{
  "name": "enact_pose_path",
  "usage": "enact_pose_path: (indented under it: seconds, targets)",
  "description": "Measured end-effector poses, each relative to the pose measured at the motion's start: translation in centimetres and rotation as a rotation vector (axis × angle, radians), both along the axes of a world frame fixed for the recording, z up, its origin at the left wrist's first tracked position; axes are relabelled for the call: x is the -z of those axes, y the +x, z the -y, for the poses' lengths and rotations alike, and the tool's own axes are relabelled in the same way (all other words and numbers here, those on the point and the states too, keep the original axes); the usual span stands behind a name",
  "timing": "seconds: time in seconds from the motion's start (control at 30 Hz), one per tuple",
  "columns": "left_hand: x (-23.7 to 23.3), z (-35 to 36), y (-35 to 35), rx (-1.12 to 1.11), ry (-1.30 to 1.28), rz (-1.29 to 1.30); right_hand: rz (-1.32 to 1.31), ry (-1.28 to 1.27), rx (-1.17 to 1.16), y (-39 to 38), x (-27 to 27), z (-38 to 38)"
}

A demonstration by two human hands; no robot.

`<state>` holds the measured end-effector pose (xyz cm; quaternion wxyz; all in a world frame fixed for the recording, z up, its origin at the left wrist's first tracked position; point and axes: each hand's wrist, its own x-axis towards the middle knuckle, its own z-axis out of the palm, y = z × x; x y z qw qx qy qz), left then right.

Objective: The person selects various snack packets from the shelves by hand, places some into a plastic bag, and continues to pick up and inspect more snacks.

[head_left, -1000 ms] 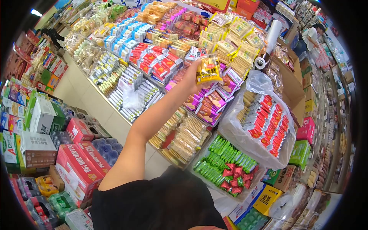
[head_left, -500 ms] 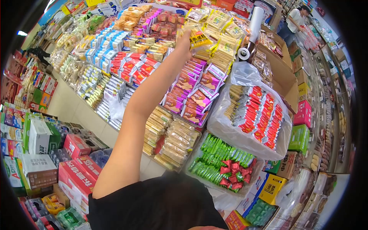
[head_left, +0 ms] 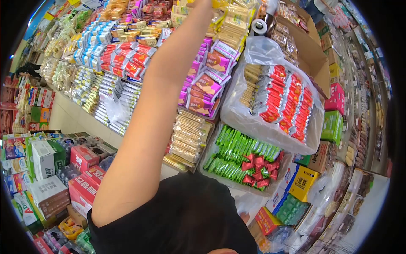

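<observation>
My left arm reaches up across the display, and my left hand is cut off by the top edge, so its fingers are hidden. Bits of yellow packaging show beside it. Just below lie yellow-edged biscuit packs in stacked rows. Purple wafer packs fill a bin to the right of my forearm, and red-and-white packets lie to its left. Only a small patch of skin shows at my right side; my right hand is out of view.
A plastic-lined box holds red packets. Nearer me, a bin carries green packets and red-wrapped pieces. A roll stands by a cardboard box. Red cartons are stacked at left, and a person stands at the upper right.
The display has shifted down and left in view. My left hand, earlier seen gripping a yellow packet above the biscuits, now sits at the top edge, mostly out of frame.
</observation>
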<state>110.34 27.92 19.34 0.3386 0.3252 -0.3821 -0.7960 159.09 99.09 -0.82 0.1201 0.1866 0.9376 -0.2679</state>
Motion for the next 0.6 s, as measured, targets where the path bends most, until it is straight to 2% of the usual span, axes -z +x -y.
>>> enact_pose_path:
  seconds: [0.07,0.13,0.17,0.23,0.27,0.3,0.4,0.5,0.57,0.6]
  targets:
    - [0.1,0.3,0.2,0.084,-0.037,0.026,0.073,0.021,-0.022,0.2,-0.2,0.2]
    - [0.3,0.6,0.4,0.16,-0.078,0.05,0.033,-0.085,0.005,0.6,0.6,0.2]
    - [0.4,0.8,0.6,0.195,-0.095,0.061,0.128,-0.044,-0.007,-0.4,-1.5,1.7]
    - [0.5,1.1,0.9,0.263,-0.135,0.074,0.056,-0.069,-0.008,1.2,3.8,-1.8]
    - [0.6,1.4,1.1,0.297,-0.153,0.081,-0.024,-0.094,-0.007,1.2,3.8,-1.6]
    - [0.7,1.6,1.3,0.334,-0.17,0.089,-0.085,0.031,-0.106,1.4,3.5,-1.7]
    - [0.8,2.5,2.0,0.439,-0.228,0.104,0.042,0.023,-0.093,-1.2,-1.6,2.0]
    - [0.5,3.8,3.0,0.507,-0.275,0.099,0.059,0.032,-0.119,-1.5,-1.7,1.7]
    - [-0.6,4.4,3.8,0.843,-0.486,0.304,0.058,0.059,-0.123,-1.1,-0.7,0.7]
    - [-0.6,3.1,3.7,0.847,-0.492,0.3,0.012,0.089,-0.133,-0.8,0.0,0.2]
